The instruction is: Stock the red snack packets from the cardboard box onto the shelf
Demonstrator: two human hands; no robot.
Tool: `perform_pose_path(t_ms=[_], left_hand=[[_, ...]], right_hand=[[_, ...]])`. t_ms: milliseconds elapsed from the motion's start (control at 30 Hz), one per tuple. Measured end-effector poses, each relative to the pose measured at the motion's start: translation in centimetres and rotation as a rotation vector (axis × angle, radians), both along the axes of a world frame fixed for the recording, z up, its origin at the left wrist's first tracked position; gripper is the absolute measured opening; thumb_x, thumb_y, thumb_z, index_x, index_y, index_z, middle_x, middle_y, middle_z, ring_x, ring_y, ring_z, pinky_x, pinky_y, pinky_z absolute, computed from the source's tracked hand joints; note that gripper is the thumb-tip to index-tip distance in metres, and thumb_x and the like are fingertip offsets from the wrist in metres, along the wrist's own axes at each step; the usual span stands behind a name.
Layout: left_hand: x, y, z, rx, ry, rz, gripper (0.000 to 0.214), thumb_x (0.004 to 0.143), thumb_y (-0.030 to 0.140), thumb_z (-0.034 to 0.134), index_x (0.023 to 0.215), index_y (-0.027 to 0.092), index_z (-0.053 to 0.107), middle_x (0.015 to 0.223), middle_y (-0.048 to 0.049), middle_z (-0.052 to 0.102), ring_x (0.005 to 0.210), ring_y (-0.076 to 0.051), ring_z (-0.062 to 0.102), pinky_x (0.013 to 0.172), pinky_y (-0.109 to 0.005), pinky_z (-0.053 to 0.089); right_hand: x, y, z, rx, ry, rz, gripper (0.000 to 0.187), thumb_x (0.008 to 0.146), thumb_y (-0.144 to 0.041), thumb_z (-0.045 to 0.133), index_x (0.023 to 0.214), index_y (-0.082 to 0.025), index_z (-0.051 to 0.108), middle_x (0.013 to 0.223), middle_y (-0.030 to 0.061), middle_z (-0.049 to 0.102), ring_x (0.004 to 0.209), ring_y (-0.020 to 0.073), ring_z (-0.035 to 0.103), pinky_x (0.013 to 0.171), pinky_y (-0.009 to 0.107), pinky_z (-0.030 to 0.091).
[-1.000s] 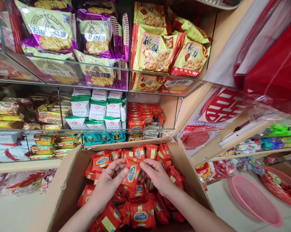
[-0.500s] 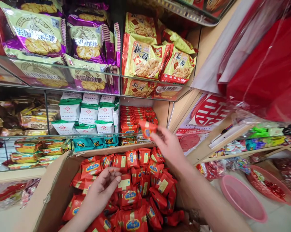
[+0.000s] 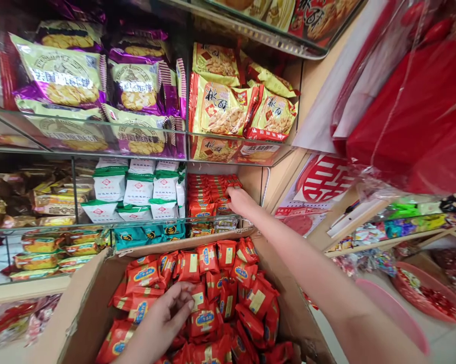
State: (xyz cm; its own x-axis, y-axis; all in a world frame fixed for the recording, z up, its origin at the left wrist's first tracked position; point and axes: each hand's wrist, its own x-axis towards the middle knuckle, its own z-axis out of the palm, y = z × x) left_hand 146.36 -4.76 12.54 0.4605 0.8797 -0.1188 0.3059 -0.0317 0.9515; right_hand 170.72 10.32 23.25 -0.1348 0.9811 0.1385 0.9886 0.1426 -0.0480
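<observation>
Your right hand [image 3: 243, 201] is inside the far shelf compartment [image 3: 253, 183], fingers bent and nearly together at the right side of the stacked red packets [image 3: 201, 209]. Your own fingers screen the grip (red wrapping shows just beside them), so whether you have hold of a packet cannot be told. The stack's near-left packet faces you, long axis left to right; those at the back are too small to read.

Your left hand [image 3: 162, 321] is half open over the near carton [image 3: 86, 313], thumb and forefinger apart, nothing visible between them. Its wrist and the near edge of the frame cut off some loose red packets [image 3: 205, 317]. These lie at mixed angles: the one right of your thumb runs left to right, another beyond it near to far. Your right forearm partly hides the pink basin [image 3: 387, 303].
</observation>
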Motion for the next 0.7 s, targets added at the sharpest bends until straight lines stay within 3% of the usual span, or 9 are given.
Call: perform_pose_path(t_ms=[233,400,533,633,700], left_hand=[[0.4,0.1,0.5,0.017,0.055,-0.040,0.016,0.077,0.035,0.046,0.082,0.021,0.053,0.064,0.0039,0.049,0.064,-0.014,0.048,0.062,-0.024,0.041],[0.3,0.0,0.7,0.010,0.049,-0.037,0.018,0.076,0.037,0.047,0.080,0.021,0.055,0.063,0.0034,0.051,0.062,-0.014,0.048,0.058,-0.023,0.041],[0.4,0.0,0.7,-0.008,0.032,-0.024,0.018,0.074,0.037,0.050,0.078,0.021,0.057,0.064,0.0029,0.054,0.063,-0.015,0.050,0.061,-0.024,0.042],[0.5,0.1,0.7,-0.012,0.013,-0.020,0.017,0.074,0.037,0.052,0.077,0.021,0.057,0.065,0.0025,0.055,0.065,-0.015,0.052,0.062,-0.023,0.043],[0.5,0.1,0.7,-0.003,0.022,-0.022,0.017,0.074,0.037,0.051,0.077,0.021,0.057,0.062,0.0034,0.054,0.061,-0.014,0.050,0.059,-0.022,0.042]], right_hand=[[-0.2,0.9,-0.2,0.010,-0.002,0.015,0.019,0.075,-0.026,0.058,0.090,-0.014,0.056,0.098,0.0095,0.057,0.087,0.0173,0.056,0.075,0.024,0.040],[-0.2,0.4,0.0,-0.016,0.010,0.063,0.033,0.071,-0.035,0.062,0.097,-0.015,0.055,0.098,0.0094,0.059,0.093,0.0196,0.054,0.079,0.027,0.039],[-0.3,-0.2,0.7,-0.056,0.039,0.099,0.031,0.064,-0.037,0.067,0.086,-0.017,0.060,0.096,0.0085,0.061,0.100,0.0226,0.051,0.084,0.029,0.037],[0.0,-0.3,1.4,-0.084,0.102,0.060,0.025,0.062,-0.030,0.068,0.080,-0.015,0.060,0.091,0.0088,0.063,0.091,0.0224,0.056,0.078,0.027,0.041],[0.3,-0.2,1.6,-0.074,0.171,-0.012,0.028,0.067,-0.031,0.063,0.087,-0.013,0.058,0.090,0.0103,0.063,0.085,0.0220,0.059,0.072,0.027,0.044]])
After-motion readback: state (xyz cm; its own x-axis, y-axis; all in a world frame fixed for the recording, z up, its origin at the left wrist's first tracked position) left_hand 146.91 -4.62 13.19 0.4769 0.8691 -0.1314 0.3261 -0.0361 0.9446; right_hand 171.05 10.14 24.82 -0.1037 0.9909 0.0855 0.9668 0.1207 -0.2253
